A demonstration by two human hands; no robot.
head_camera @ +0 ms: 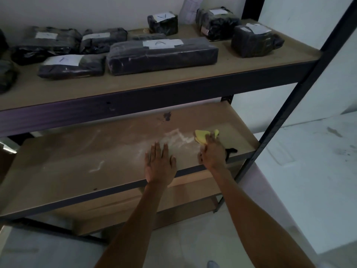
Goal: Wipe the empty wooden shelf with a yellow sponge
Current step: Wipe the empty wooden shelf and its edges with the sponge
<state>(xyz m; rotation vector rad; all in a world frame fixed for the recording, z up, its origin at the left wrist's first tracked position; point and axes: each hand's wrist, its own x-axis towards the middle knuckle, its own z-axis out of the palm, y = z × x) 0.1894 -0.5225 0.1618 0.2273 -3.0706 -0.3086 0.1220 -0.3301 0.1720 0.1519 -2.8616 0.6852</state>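
Observation:
The empty wooden shelf [77, 163] is the middle board of a dark metal rack. It carries white dusty streaks [179, 137] and a dark stain [167, 116] near the back. My right hand [212, 151] presses the yellow sponge [201, 137] onto the board near its right end, just right of the streaks. The sponge sticks out beyond my fingers. Flat on the board near the front edge lies my left hand [160, 163], palm down with fingers spread, holding nothing.
The upper shelf [173, 78] holds several black-wrapped parcels with white labels, such as a long one [162, 55]. A lower board [135, 207] lies beneath. Dark uprights [289, 105] frame the rack's right side. A white wall and pale floor [309, 171] lie to the right.

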